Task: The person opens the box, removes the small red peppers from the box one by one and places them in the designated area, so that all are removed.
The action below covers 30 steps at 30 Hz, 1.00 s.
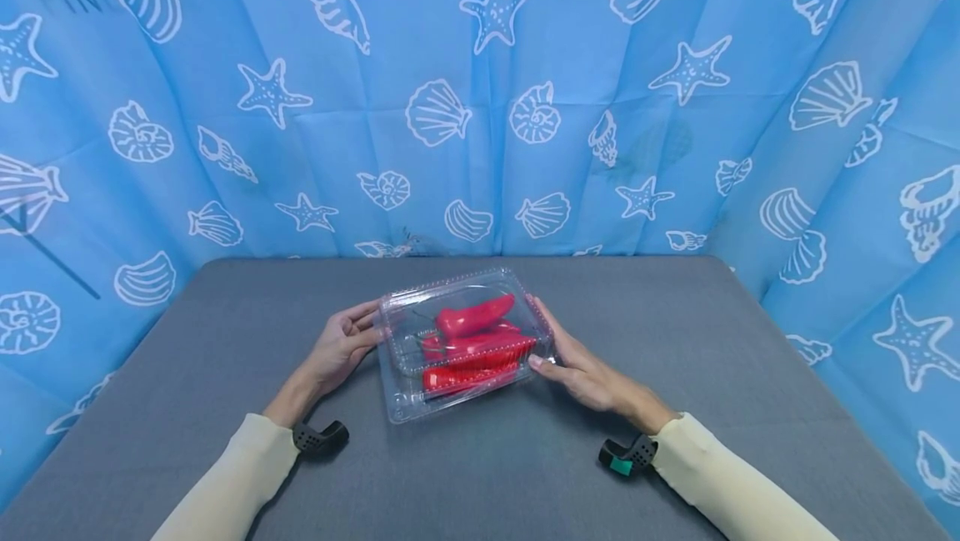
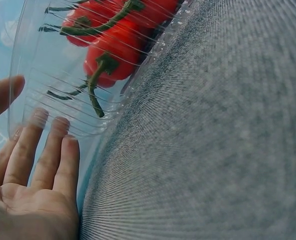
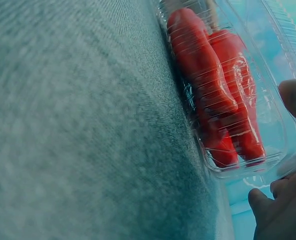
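Note:
A clear plastic box (image 1: 408,403) with a ridged rim stands tilted over the middle of the table, its right end higher in the head view. Inside lie several long red peppers (image 1: 472,320) with green stems, which point left. My left hand (image 1: 341,349) holds the box's left edge. In the left wrist view its fingertips (image 2: 60,122) touch the plastic wall, with the thumb by the rim. At the right end, my right hand (image 1: 588,366) grips the box, thumb on the near corner and the other fingers partly hidden behind it.
A grey cloth-covered table (image 1: 465,483) lies beneath. Blue curtains (image 1: 480,149) printed with white shells and starfish hang behind it and along both sides. A black band (image 1: 321,439) is on the left wrist, and another black band (image 1: 628,453) is on the right.

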### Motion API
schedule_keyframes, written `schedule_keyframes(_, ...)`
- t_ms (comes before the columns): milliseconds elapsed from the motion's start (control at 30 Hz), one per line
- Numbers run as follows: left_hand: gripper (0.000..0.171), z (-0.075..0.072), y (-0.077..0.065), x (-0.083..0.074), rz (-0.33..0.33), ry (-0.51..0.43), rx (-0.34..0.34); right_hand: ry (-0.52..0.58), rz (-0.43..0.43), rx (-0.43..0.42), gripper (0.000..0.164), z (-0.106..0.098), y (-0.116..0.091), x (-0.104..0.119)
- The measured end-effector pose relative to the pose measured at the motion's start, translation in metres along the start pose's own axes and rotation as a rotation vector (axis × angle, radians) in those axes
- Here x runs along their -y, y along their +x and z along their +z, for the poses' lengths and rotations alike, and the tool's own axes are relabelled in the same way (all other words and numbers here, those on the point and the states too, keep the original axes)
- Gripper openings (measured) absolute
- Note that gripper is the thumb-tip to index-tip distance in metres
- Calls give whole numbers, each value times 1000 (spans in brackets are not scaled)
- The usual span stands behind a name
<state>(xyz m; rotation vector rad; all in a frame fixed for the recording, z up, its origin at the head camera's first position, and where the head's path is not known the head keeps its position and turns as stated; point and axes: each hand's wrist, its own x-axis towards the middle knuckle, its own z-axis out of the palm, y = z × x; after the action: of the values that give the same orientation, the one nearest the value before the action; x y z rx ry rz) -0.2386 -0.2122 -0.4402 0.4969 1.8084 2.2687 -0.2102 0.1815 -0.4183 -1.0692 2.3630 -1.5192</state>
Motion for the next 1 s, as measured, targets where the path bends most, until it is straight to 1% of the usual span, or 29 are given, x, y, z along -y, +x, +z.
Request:
schedule_keyframes(133, 69, -1, 0, 1, 0, -5, -3, -9, 18, 5, 81, 0, -1, 1)
schedule_keyframes(333, 69, 0, 0, -1, -11, -8, -8, -27, 21, 3, 80, 0, -2, 1)
schedule_keyframes(667, 68, -1, -1, -1, -22, -13, -16, -16, 36, 13, 80, 1, -3, 1)
schedule_keyframes(800, 68, -1, 0, -1, -11, -20, -10, -7, 24, 11, 79, 1, -3, 1)
schedule_keyframes(1000, 67, -2, 1, -1, 10, -47, -2, -73, -16, -6, 76, 3, -3, 0)
